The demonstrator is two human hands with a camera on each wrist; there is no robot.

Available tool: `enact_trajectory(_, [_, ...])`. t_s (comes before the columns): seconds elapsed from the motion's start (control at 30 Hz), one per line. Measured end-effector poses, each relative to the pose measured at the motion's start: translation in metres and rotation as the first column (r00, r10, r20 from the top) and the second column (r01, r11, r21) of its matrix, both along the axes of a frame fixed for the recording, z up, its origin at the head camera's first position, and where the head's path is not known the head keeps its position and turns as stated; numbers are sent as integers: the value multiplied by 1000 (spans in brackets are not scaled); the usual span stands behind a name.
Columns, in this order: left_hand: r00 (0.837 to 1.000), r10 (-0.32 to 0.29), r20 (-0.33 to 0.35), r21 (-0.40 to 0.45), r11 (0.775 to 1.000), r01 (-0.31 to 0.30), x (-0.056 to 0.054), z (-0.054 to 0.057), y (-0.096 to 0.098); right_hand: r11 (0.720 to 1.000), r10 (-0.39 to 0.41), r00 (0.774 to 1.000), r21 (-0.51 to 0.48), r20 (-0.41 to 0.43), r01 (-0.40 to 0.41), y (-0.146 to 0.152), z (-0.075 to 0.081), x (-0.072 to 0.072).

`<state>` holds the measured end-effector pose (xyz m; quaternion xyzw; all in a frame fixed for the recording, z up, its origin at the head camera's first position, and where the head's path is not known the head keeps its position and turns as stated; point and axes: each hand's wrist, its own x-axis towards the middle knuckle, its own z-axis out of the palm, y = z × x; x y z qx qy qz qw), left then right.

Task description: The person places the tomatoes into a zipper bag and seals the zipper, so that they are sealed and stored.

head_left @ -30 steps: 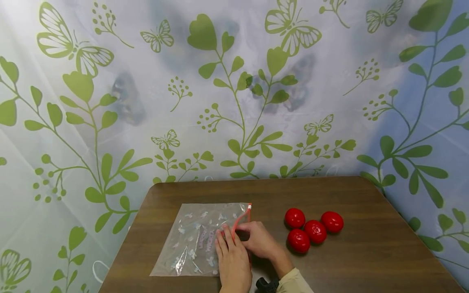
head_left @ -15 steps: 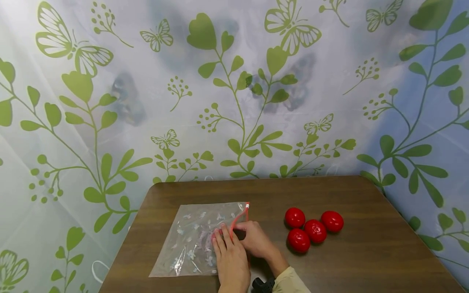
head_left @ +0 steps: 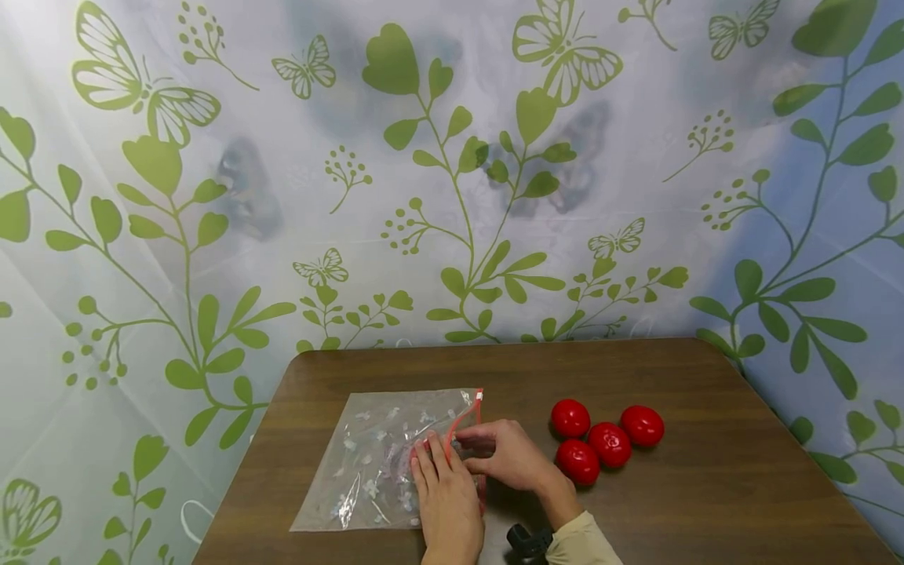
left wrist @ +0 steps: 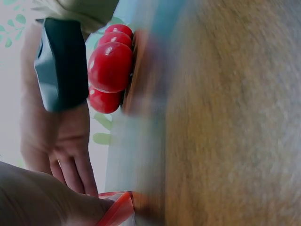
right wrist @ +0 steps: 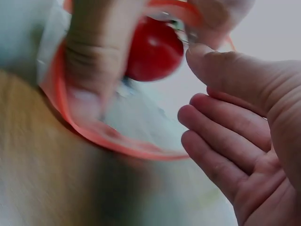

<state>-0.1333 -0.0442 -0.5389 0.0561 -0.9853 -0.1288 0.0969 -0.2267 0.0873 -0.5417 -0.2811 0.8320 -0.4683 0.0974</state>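
Note:
A clear zip bag [head_left: 374, 463] with a printed pattern and a red-orange rim lies flat, its mouth toward the right. My left hand [head_left: 448, 502] rests on it near the mouth with fingers straight; its thumb [right wrist: 87, 89] reaches inside the rim, gripping the bag's edge. One red tomato [right wrist: 155, 52] is inside, mostly under the left fingers in the head view. Beside the mouth, my right hand [head_left: 519, 463] holds nothing, thumb and fingers apart, fingertips close to the rim. Whether they touch the rim, I cannot tell.
Several more red tomatoes [head_left: 610, 445] sit clustered on the brown wooden table [head_left: 720, 486], right of my right hand. A black strap-like device [head_left: 528, 541] is on the right wrist. Behind the table hangs a leaf-and-butterfly patterned curtain [head_left: 480, 196].
My right hand has drawn slightly right, away from the bag's mouth, and its thumb and fingers have spread. The left hand and bag have barely moved. The clustered tomatoes stay put.

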Motion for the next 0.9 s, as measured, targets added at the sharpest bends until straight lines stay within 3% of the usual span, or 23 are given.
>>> enact_trajectory(0.17, [1000,-4,5,-14,1000,4,0,0,0,1000,-13,999,-7,46,13,22,15,4])
enact_trajectory(0.47, [999,-10,-43,-47,999,8,1,2,-1,996,-86,993,-23,78,88,60,42,13])
enact_trajectory(0.9, [996,-3,-90,-47,999,-1,2,1,0,982,-189,982,25,10,189,120,58,24])
